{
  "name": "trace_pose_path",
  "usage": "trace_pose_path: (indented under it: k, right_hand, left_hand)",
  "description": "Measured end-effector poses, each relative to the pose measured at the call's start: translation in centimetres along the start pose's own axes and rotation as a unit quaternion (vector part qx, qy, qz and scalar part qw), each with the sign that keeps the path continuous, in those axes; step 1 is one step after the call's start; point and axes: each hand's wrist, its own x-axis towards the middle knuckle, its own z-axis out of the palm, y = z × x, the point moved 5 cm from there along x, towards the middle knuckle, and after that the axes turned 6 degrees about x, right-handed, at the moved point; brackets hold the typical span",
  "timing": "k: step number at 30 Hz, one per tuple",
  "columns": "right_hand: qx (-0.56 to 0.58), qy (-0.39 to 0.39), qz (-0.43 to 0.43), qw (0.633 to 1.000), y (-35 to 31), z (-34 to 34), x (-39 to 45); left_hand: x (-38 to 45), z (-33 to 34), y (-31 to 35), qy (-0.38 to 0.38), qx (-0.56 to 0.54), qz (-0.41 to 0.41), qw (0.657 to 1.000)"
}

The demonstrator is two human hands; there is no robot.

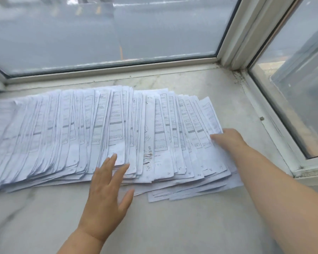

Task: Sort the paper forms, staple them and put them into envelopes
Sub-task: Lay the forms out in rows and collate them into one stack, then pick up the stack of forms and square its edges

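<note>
While the paper forms [106, 129] lie spread in a long row on the surface [173, 226], our left hand [106, 189] hovers flat near them, fingers apart, and our right hand [228, 139] presses their right end.

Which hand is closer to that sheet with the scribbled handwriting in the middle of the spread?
Left. The left hand lies flat just left of the scribbled sheet, at its near end. The right hand is farther right, on the spread's last sheets.

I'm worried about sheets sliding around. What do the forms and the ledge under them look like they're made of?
Forms: thin white printed paper, matte, with curling edges. Ledge: probably polished marble or similar stone, pale with faint grey veining and a soft sheen, so likely smooth.
</note>
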Motion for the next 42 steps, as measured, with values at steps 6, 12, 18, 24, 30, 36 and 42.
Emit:
trace_pose_path:
  k: [6, 12, 18, 24, 30, 36, 42]
  right_hand:
    - [0.213, -0.079, 0.058, 0.972, -1.6, 3.1, -0.5]
    - [0.282, -0.105, 0.030, 0.953, -6.2, 10.3, -2.8]
    - [0.240, -0.203, 0.003, 0.949, -13.2, 26.2, -9.0]
    - [0.263, -0.205, 0.029, 0.942, -16.4, 32.1, -11.7]
    - [0.163, -0.161, 0.007, 0.973, -17.9, 33.1, -11.1]
    - [0.154, -0.119, -0.005, 0.981, -17.5, 33.9, -11.3]
    - [0.197, -0.139, -0.002, 0.970, -18.1, 35.2, -12.0]
  left_hand:
    - [-2.5, -6.7, -8.5, 0.060, -0.016, -0.090, 0.994]
    - [-8.0, -12.4, -22.6, 0.075, -0.036, -0.224, 0.971]
    - [-11.0, -15.4, -34.7, 0.032, 0.006, -0.268, 0.963]
    - [-8.2, -17.5, -43.3, -0.013, 0.011, -0.288, 0.958]
    - [-2.6, -17.1, -47.7, -0.114, 0.047, -0.291, 0.949]
    - [0.4, -16.3, -49.8, -0.154, 0.094, -0.294, 0.939]
    - [2.7, -16.2, -50.3, -0.169, 0.083, -0.343, 0.920]
